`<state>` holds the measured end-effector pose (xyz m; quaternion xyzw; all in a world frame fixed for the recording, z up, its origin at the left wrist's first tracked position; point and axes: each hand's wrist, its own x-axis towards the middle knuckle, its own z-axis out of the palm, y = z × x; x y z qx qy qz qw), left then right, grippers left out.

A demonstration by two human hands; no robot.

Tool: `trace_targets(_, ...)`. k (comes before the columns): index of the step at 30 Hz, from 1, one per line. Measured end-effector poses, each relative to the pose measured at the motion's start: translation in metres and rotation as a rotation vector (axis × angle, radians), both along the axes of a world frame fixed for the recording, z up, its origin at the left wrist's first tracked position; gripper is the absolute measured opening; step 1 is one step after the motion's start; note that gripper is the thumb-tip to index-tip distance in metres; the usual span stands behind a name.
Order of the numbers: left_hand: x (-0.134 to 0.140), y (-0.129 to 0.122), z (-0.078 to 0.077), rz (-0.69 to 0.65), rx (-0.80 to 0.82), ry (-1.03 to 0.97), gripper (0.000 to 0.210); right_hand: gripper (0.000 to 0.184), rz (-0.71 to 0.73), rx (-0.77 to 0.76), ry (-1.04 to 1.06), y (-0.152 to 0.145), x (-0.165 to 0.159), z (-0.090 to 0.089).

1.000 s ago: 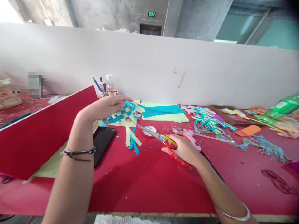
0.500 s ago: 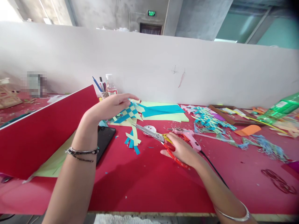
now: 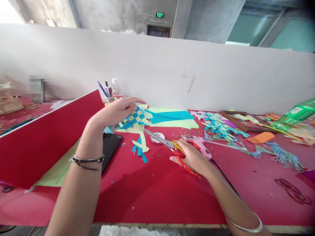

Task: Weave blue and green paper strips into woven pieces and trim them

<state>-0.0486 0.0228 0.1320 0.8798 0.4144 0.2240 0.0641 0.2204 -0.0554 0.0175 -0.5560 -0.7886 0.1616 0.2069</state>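
**A craft workshop**

A lit exit sign (image 3: pixel 159 14) shows on the raw concrete wall (image 3: pixel 110 14); below, a white partition (image 3: pixel 152 62) backs a red worktable (image 3: pixel 157 196) strewn with craft stuff — woven paper (image 3: pixel 139 115), tangled strands (image 3: pixel 286 155), a pink glue gun (image 3: pixel 203 148).

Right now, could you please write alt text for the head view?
A right hand holds scissors, blades pointing toward woven blue-and-pale-green paper at the left hand, over a red table. A pink glue gun and a black phone lie nearby.
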Motion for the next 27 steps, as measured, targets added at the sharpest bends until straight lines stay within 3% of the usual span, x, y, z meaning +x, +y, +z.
trace_targets(27, 0.0086, -0.0064, 0.0019, -0.003, -0.007, -0.01, 0.04, 0.033, 0.018, -0.053, 0.033, 0.0012, -0.0034, 0.0025)
